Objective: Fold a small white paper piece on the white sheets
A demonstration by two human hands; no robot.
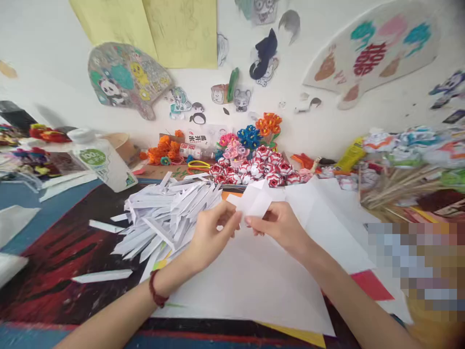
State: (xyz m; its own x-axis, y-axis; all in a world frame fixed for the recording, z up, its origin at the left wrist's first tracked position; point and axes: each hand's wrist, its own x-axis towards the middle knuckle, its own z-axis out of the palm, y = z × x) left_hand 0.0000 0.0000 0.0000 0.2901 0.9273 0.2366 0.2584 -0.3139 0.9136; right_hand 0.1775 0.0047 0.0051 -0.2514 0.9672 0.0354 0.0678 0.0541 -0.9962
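Head | folded paper (pixel 255 199) in fingers (pixel 231 226) | tip up | long axis slanting up-right

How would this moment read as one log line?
left hand: pinching small white paper | right hand: pinching same piece | below: large white sheet | leftward: paper strip pile

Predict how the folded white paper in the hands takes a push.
Probably light: fingertips hold up the folded paper. Likely to crease, since it looks thin. Folds may stiffen it: its upper end stands without visible sagging.
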